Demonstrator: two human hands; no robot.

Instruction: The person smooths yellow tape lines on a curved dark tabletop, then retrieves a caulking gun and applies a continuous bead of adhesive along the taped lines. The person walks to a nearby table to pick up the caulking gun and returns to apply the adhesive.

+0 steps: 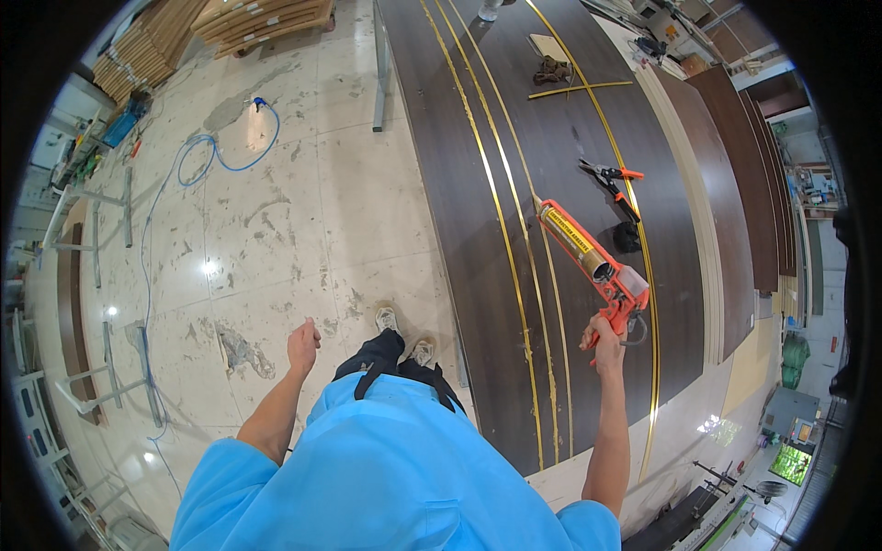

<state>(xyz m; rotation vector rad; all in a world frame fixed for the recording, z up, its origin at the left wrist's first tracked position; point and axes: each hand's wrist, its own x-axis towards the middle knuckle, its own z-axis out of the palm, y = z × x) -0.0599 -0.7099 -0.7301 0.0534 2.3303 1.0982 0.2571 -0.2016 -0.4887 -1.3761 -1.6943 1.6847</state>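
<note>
My right hand [603,345] is closed round the handle of an orange-red caulking gun [629,292]. A gold and yellow sealant cartridge [574,241] lies in its frame. The nozzle points away from me, its tip at or just above a narrow groove line on a dark wood-grain panel [459,266]. Whether the tip touches cannot be made out. Gold strips [503,220] run lengthwise along the panel beside the nozzle. My left hand [303,346] hangs over the floor left of the panel, fingers curled in, with nothing seen in it.
Orange-handled snips [614,184], a black lump [627,237], a dark crumpled cloth [552,72] and a crossing gold strip [579,89] lie on the panel. More panels [735,174] lie to the right. A blue hose [195,151] trails over the stained floor; metal stands [126,207] are at left.
</note>
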